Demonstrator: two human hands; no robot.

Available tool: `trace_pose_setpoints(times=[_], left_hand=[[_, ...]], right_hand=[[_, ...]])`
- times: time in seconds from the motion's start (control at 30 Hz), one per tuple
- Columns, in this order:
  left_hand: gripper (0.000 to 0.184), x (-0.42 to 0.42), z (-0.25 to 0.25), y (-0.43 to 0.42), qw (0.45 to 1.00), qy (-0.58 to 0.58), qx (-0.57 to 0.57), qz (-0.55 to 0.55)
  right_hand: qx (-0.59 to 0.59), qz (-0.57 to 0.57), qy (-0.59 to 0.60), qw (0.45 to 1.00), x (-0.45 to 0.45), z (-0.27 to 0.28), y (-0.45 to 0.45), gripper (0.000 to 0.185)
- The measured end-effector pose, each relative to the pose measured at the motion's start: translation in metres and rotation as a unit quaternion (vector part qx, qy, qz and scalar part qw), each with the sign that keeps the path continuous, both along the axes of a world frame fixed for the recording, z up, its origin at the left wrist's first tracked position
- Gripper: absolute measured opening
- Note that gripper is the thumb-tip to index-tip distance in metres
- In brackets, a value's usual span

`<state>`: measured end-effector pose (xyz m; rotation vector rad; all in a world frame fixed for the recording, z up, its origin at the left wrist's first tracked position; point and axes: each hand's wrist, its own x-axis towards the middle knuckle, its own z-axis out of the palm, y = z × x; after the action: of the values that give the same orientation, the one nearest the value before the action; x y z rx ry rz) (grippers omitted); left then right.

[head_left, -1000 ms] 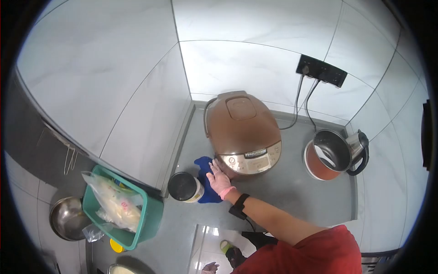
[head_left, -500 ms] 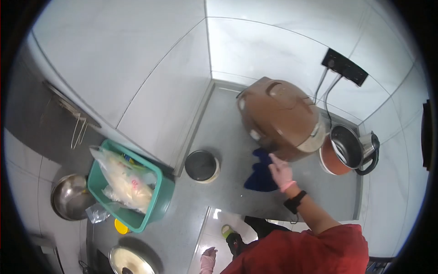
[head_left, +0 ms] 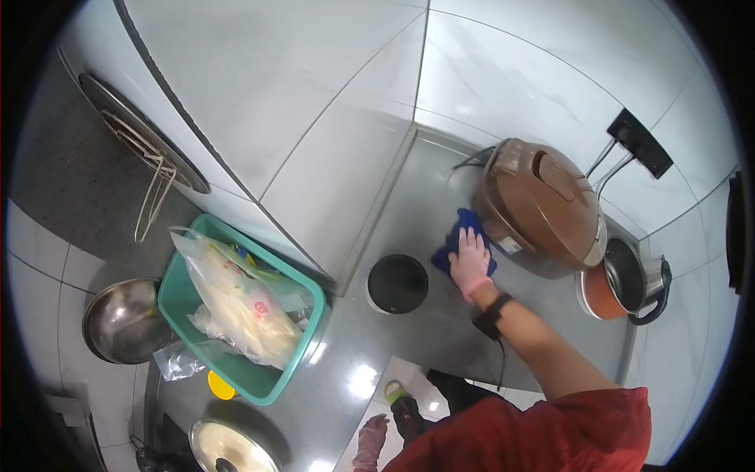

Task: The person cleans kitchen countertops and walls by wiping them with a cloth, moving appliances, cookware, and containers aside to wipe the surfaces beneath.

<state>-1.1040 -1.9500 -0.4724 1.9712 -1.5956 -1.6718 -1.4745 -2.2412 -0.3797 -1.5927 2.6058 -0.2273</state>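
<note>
My right hand (head_left: pixel 470 263), in a pink glove, presses down on a crumpled blue cloth (head_left: pixel 442 258) and holds it to the grey countertop. The fingers point away from me over the cloth. Close by on the right stands a brown rice cooker (head_left: pixel 543 208), its near left side almost at the cloth. A round container with a black lid (head_left: pixel 398 283) is left of the hand. Low in the view, my left hand (head_left: pixel 371 440), also gloved, hangs in front of the counter edge. Its fingers are loosely bent and apart, with nothing visible in them.
A green basin (head_left: pixel 307 346) with bagged food stands left, next to a steel bowl (head_left: pixel 126 322) and a yellow lid (head_left: pixel 221 385). A lidded pan (head_left: pixel 236 444) is at the bottom. Right of the cooker are an orange-and-black pot (head_left: pixel 621 275) and a wall socket (head_left: pixel 641 143) with cords.
My right hand and the blue cloth have moved away from me, along the cooker's left side. The whole view has shifted, with the counter items now further right in it.
</note>
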Motion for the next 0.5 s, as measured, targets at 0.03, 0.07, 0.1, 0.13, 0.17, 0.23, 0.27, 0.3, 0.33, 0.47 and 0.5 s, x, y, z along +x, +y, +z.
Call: trace_pose_setpoints(times=[0.03,0.07,0.1,0.13,0.17,0.23,0.27,0.3,0.33,0.47,0.5], left_hand=[[0.026,0.003,-0.008,0.004,0.998,-0.032,-0.032,-0.037],[0.027,0.009,-0.021,0.011,0.981,-0.080,-0.118,-0.131],[0.025,0.010,-0.024,0.012,0.981,-0.081,-0.111,-0.139],[0.024,0.014,-0.035,0.017,0.974,-0.085,-0.132,-0.162],[0.022,0.016,-0.043,0.021,0.967,-0.087,-0.154,-0.183],[0.021,0.016,-0.056,0.028,0.966,-0.085,-0.152,-0.190],[0.022,0.014,-0.060,0.031,0.967,-0.068,-0.159,-0.185],[0.023,0.013,-0.063,0.034,0.968,-0.052,-0.166,-0.180],[0.024,0.009,-0.063,0.035,0.967,-0.073,-0.142,-0.198],[0.033,0.005,-0.084,0.053,0.999,-0.001,0.001,-0.039],[0.036,-0.003,-0.099,0.063,0.992,-0.009,0.115,0.056]], right_hand=[[-0.021,-0.046,0.001,0.999,0.000,-0.004,-0.028,0.067],[-0.014,-0.095,-0.012,0.995,-0.001,-0.002,-0.056,0.067],[-0.008,-0.145,-0.025,0.989,-0.002,0.001,-0.082,0.066],[0.014,-0.215,-0.034,0.976,0.003,0.008,-0.102,0.066],[0.012,-0.213,-0.035,0.976,0.003,0.012,-0.117,0.066],[0.018,-0.271,-0.033,0.962,0.001,0.013,-0.139,0.066],[0.003,-0.284,-0.022,0.959,-0.003,0.006,-0.151,0.065],[0.003,-0.284,-0.023,0.959,-0.006,0.002,-0.162,0.065],[0.024,-0.311,-0.015,0.950,-0.006,0.001,-0.174,0.065],[-0.008,-0.284,-0.007,0.959,-0.019,0.000,-0.208,0.061],[-0.020,-0.260,-0.001,0.965,-0.024,0.006,-0.213,0.061]])
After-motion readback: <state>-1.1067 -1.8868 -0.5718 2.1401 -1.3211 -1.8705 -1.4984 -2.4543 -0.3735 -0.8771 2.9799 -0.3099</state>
